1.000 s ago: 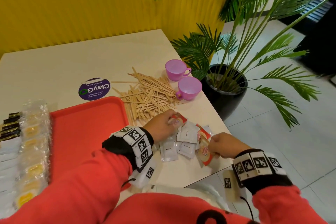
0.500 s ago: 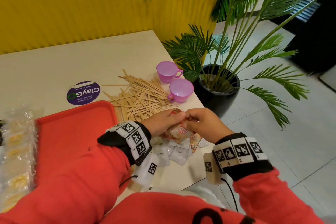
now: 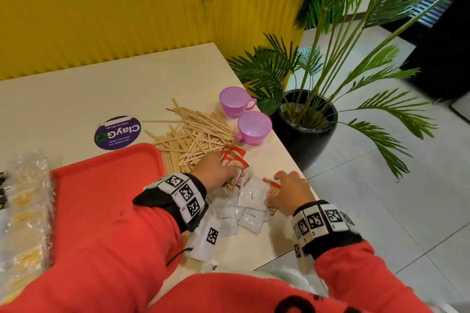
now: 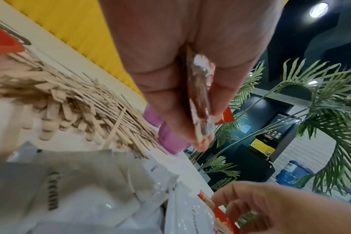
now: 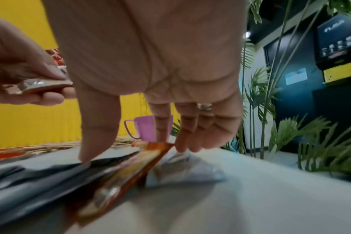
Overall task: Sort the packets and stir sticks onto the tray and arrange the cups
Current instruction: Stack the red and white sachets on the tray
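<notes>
I am in the middle of sorting packets, and the stir sticks and cups are untouched so far; my left hand (image 3: 220, 170) pinches a small sheaf of red-and-orange printed packets (image 3: 232, 159) edge-on between thumb and fingers, held just above the table (image 3: 76, 89) beside the heap of wooden stir sticks (image 3: 193, 132); my right hand (image 3: 288, 192) is down on the loose pile at the table's near corner, fingers (image 5: 164, 126) extended and spread, thumb on a white "Cream" packet (image 3: 253, 195) and fingertips at the edge of another red printed packet (image 5: 130, 163); it has not closed on anything that I can see, though the wrist view is blurred low down, so the contact may be lighter than it looks.

The red tray (image 3: 101, 185) lies left of the pile with its right corner just beside the sticks; the part of it that I can see holds none of these packets; the two purple cups (image 3: 254, 127) stand near the table's right edge beyond the sticks, close together, handles pointing different ways.

The next move, as I judge it, calls for sliding that red packet out from under the white ones and adding it to the left hand's sheaf; the white packets overlap it, so a careless pull could push some off the nearby table edge.
</notes>
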A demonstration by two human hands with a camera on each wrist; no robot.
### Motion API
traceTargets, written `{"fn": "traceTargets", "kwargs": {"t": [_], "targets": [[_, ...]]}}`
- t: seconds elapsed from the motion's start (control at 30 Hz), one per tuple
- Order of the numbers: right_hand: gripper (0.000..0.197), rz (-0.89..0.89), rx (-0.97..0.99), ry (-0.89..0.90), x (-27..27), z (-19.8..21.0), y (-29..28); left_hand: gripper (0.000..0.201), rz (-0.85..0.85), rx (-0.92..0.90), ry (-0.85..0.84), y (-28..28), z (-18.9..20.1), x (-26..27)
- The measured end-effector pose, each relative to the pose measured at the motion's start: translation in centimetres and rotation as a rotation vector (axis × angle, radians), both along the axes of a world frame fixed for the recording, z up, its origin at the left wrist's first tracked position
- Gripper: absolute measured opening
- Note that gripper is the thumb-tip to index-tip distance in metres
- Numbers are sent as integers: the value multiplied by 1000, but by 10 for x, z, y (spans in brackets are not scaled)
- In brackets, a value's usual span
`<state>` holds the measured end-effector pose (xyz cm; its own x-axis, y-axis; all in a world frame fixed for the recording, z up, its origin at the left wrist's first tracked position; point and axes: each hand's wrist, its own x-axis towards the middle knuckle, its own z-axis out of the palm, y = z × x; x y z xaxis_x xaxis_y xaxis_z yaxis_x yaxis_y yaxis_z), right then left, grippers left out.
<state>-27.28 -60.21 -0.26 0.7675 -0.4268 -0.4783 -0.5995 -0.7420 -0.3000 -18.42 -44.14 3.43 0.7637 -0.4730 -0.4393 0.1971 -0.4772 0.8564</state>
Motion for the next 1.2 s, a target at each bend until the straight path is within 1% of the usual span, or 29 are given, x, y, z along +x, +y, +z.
{"fn": "traceTargets", "kwargs": {"t": [0.1, 0.17, 0.23, 0.37, 0.5, 0.6, 0.7, 0.77, 0.83, 0.87, 0.93, 1.0, 1.07, 1.1, 1.17, 1.2], "targets": [[61, -10, 15, -29, 0, -9, 5, 11, 30, -56, 35, 0, 0, 0], [53, -10, 38, -52, 0, -12, 7, 16, 40, -78, 55, 0, 0, -2], [39, -35, 82, -84, 0, -12, 6, 23, 63, -106, 97, 1, -2, -1], [7, -41, 168, -159, -1, -4, -2, 22, 107, -157, 153, 7, 0, 2], [9, -48, 267, -258, 1, 16, -12, 36, 134, -158, 172, 13, 2, 4], [12, -68, 323, -364, 4, 32, -15, 42, 138, -170, 165, 15, 1, 6], [23, -51, 480, -462, 11, 48, -6, 40, 61, -201, 121, 15, 3, 7], [27, 9, 573, -491, 17, 54, 4, 38, -45, -208, 86, 13, 6, 7], [29, 79, 614, -509, 25, 55, 17, 36, -123, -214, 86, 10, 8, 6], [30, 98, 626, -523, 30, 54, 23, 35, -132, -199, 89, 9, 8, 6], [29, 59, 641, -568, 38, 48, 30, 28, -113, -155, 72, 10, 7, 7], [25, -19, 629, -592, 45, 40, 30, 24, -41, -125, 65, 14, 4, 11], [20, -16, 505, -524, 49, 28, 27, 24, 43, -95, 80, 20, 0, 15], [20, 39, 395, -429, 50, 22, 26, 25, 77, -85, 90, 24, -1, 17], [31, 198, 180, -204, 50, 10, 28, 28, 148, -75, 111, 31, -4, 21], [37, 247, 108, -127, 51, 5, 30, 29, 170, -67, 111, 34, -6, 22]]}}
